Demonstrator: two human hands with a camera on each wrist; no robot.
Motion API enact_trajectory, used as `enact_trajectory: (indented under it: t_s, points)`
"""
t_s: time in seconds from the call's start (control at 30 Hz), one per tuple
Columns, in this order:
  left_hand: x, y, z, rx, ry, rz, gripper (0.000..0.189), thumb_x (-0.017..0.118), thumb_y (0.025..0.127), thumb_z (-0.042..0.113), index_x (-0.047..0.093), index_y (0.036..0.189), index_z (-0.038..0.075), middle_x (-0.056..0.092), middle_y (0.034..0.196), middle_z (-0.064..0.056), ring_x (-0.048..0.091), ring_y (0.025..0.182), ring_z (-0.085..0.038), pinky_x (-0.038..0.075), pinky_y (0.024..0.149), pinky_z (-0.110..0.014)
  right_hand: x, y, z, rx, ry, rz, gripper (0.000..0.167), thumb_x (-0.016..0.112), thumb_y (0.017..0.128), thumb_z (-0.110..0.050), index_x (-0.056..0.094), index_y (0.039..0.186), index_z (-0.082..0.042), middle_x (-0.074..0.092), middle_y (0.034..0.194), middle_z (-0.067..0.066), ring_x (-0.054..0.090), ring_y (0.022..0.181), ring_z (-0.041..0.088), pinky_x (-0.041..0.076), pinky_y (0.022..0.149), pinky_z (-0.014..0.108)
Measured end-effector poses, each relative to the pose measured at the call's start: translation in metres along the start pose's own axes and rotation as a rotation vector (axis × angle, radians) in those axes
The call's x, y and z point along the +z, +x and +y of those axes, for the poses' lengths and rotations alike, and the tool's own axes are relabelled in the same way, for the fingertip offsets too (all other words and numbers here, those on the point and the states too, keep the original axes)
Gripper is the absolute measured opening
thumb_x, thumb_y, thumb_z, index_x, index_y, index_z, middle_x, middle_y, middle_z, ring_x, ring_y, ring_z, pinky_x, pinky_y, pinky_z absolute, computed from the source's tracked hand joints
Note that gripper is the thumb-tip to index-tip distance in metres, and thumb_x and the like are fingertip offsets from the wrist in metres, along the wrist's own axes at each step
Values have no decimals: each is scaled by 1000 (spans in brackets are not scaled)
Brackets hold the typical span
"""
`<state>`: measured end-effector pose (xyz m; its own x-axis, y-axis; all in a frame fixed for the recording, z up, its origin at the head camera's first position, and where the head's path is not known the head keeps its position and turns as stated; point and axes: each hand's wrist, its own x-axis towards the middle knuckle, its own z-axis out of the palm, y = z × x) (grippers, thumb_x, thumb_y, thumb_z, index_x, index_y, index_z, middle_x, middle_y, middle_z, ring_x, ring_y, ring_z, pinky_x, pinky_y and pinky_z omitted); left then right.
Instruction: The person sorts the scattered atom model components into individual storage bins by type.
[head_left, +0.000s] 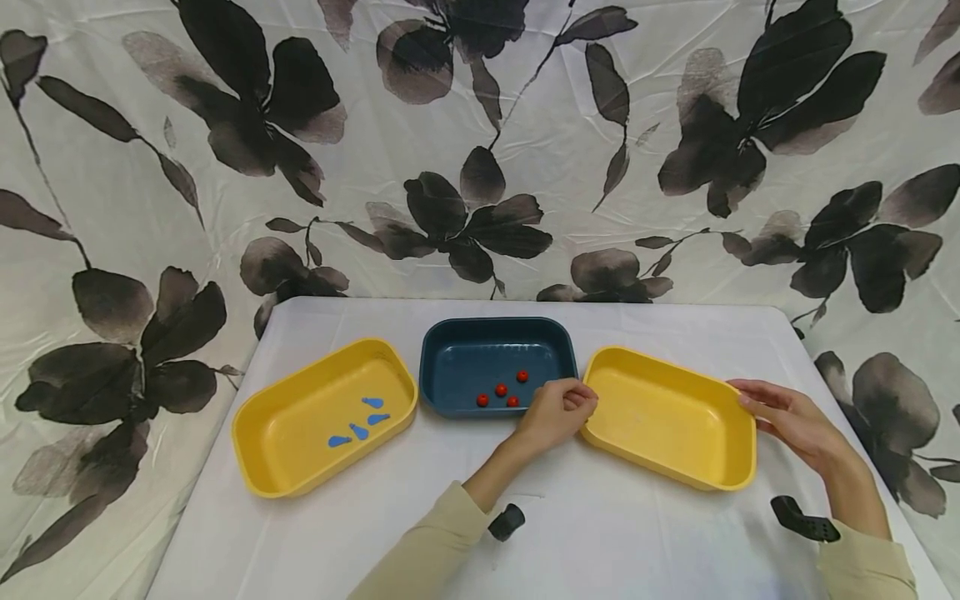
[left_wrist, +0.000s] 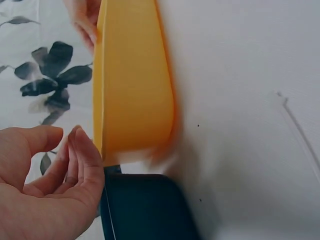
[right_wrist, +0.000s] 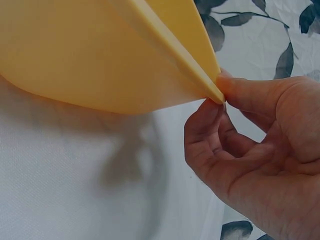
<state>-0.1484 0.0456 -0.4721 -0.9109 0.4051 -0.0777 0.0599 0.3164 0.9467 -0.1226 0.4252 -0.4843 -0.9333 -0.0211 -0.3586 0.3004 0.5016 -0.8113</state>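
Note:
A yellow tray (head_left: pixel 667 408) lies at the right of the table, angled, with a hand at each end. My right hand (head_left: pixel 798 421) pinches its right rim between thumb and fingers; in the right wrist view that hand (right_wrist: pixel 260 145) grips the rim at the corner. My left hand (head_left: pixel 555 412) is by the tray's left end, over the front right corner of a dark blue tray (head_left: pixel 450 407). In the left wrist view, the left hand (left_wrist: pixel 65 180) has its fingers beside the yellow rim and its thumb apart from them.
Several small red round pieces (head_left: pixel 501 389) lie in the dark blue tray. Another yellow tray (head_left: pixel 277 425) stands at the left, holding several blue drop-shaped pieces (head_left: pixel 358 432). A white cloth covers the table (head_left: pixel 570 542); a floral curtain (head_left: pixel 480 125) hangs behind it.

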Motion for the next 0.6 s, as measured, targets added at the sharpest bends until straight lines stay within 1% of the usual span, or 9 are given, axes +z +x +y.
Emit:
enact_trajectory:
  t_s: [0.17,0.3,0.43,0.6]
  points:
    - [-6,-8,-4,2,-2,11,13,68,99,17,74,103,6,67,91,2,58,79,-7,52,73,-17,0,0,0,-4,14,1,72,61,102,-46,41,153,2,55,121,-27,60,103,-6,54,89,18]
    - [-11,-15,-7,9,-3,14,15,67,100,18,74,104,6,68,93,1,58,81,-7,52,75,-18,0,0,1,-3,7,0,73,60,102,-46,41,153,2,56,122,-25,59,103,-6,55,90,19]
    - [-15,-22,-12,7,-15,20,14,67,100,18,74,105,6,68,91,2,59,79,-8,51,72,-18,0,1,1,1,5,1,73,60,102,-47,41,153,1,56,124,-22,59,103,-5,54,90,19]
    - [-21,-31,-19,-4,-37,31,14,67,101,16,73,105,5,67,87,2,60,75,-9,52,68,-17,0,1,1,1,12,-1,73,61,102,-47,41,153,2,56,123,-24,60,103,-6,54,89,19]
